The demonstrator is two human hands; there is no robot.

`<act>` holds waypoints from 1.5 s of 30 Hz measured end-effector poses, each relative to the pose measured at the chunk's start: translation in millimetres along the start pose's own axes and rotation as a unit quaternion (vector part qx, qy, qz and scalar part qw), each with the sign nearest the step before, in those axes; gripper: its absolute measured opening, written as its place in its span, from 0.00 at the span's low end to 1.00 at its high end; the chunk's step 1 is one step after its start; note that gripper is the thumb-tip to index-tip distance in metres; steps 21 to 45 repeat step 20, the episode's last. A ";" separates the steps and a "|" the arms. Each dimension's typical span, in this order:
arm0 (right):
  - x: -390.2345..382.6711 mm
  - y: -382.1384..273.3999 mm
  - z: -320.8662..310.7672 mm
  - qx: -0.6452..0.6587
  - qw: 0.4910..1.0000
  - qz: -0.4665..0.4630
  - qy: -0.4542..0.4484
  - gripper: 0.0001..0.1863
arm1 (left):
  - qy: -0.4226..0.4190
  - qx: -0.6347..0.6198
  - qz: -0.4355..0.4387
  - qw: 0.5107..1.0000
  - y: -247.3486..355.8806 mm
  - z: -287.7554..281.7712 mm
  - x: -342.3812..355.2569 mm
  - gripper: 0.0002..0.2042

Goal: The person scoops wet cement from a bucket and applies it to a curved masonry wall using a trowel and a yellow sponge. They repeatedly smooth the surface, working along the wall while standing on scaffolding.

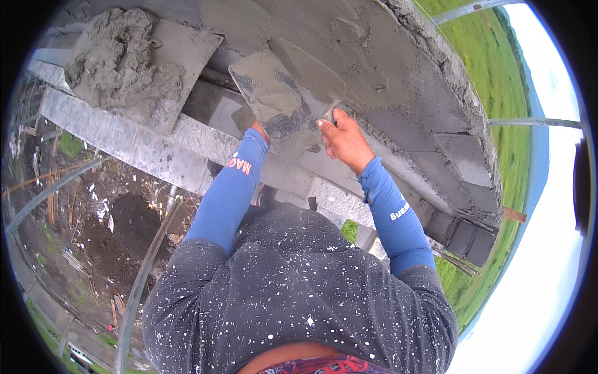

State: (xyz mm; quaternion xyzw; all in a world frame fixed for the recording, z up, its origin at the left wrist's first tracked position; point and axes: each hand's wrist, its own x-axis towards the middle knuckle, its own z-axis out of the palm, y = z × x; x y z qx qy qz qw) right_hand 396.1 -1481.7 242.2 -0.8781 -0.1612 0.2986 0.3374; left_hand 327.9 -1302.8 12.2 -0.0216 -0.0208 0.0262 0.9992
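My left hand is mostly hidden under a square, mortar-smeared hawk and supports it from below. A flat patch of wet mortar lies on the hawk's top face. Just right of it, my right hand is closed round the handle of a trowel. The trowel's grey, mortar-coated blade points up and left, at the freshly coated wall; whether it touches the wall is hard to tell. Blue sleeves cover both forearms.
A heap of wet mortar sits on a board at far left. Scaffold planks run in front of me, with poles beside them. Far below lies littered ground. Bare blocks show at the wall's right; grass spreads beyond.
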 end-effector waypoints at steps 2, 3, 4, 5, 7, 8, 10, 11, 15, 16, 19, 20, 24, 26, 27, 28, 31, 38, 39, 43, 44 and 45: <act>-8.7 26.4 7.6 -0.093 0.994 -0.005 -0.058 0.18 | -0.006 0.012 -0.019 1.000 0.1 8.0 5.7 0.27; -14.9 36.9 5.0 -0.131 0.991 -0.005 -0.028 0.19 | -0.010 0.023 -0.021 0.999 3.1 12.8 8.8 0.27; -19.8 47.1 -8.3 -0.165 0.984 -0.045 -0.043 0.18 | -0.011 0.038 -0.027 0.999 6.3 17.0 6.8 0.27; -33.8 60.4 -22.6 -0.208 0.975 -0.056 -0.058 0.17 | -0.006 0.052 -0.039 0.998 7.0 20.2 4.7 0.27; -43.6 81.2 -42.8 -0.268 0.955 -0.099 -0.080 0.15 | 0.003 0.099 -0.069 0.993 8.5 29.5 2.8 0.27; -41.8 89.2 -44.8 -0.285 0.945 -0.132 -0.087 0.14 | 0.005 0.138 -0.087 0.987 9.2 35.6 4.2 0.27; -35.2 104.5 -36.7 -0.268 0.939 -0.204 -0.067 0.12 | 0.015 0.246 -0.135 0.960 11.1 47.5 1.1 0.27; -19.6 109.2 -26.8 -0.236 0.941 -0.240 -0.037 0.12 | 0.017 0.315 -0.162 0.935 12.6 53.3 0.2 0.27; -2.0 125.9 1.4 -0.149 0.929 -0.336 0.048 0.13 | 0.019 0.579 -0.221 0.785 27.0 69.5 -21.3 0.27; -1.4 129.9 4.2 -0.139 0.929 -0.337 0.058 0.13 | 0.025 0.619 -0.217 0.754 35.3 70.0 -29.4 0.27; -1.5 155.1 8.0 -0.108 0.942 -0.304 0.091 0.13 | 0.104 0.645 -0.165 0.739 73.4 61.5 -76.2 0.26; 1.7 165.5 7.3 -0.102 0.949 -0.281 0.099 0.13 | 0.184 0.607 -0.176 0.753 89.4 58.7 -96.4 0.28; 1.7 165.5 7.3 -0.102 0.949 -0.281 0.099 0.13 | 0.184 0.607 -0.176 0.753 89.4 58.7 -96.4 0.28; 1.7 165.5 7.3 -0.102 0.949 -0.281 0.099 0.13 | 0.184 0.607 -0.176 0.753 89.4 58.7 -96.4 0.28; 1.7 165.5 7.3 -0.102 0.949 -0.281 0.099 0.13 | 0.184 0.607 -0.176 0.753 89.4 58.7 -96.4 0.28; 1.7 165.5 7.3 -0.102 0.949 -0.281 0.099 0.13 | 0.184 0.607 -0.176 0.753 89.4 58.7 -96.4 0.28; 1.7 165.5 7.3 -0.102 0.949 -0.281 0.099 0.13 | 0.184 0.607 -0.176 0.753 89.4 58.7 -96.4 0.28; 1.7 165.5 7.3 -0.102 0.949 -0.281 0.099 0.13 | 0.184 0.607 -0.176 0.753 89.4 58.7 -96.4 0.28; 1.7 165.5 7.3 -0.102 0.949 -0.281 0.099 0.13 | 0.184 0.607 -0.176 0.753 89.4 58.7 -96.4 0.28; 1.7 165.5 7.3 -0.102 0.949 -0.281 0.099 0.13 | 0.184 0.607 -0.176 0.753 89.4 58.7 -96.4 0.28; 1.7 165.5 7.3 -0.102 0.949 -0.281 0.099 0.13 | 0.184 0.607 -0.176 0.753 89.4 58.7 -96.4 0.28; 1.7 165.5 7.3 -0.102 0.949 -0.281 0.099 0.13 | 0.184 0.607 -0.176 0.753 89.4 58.7 -96.4 0.28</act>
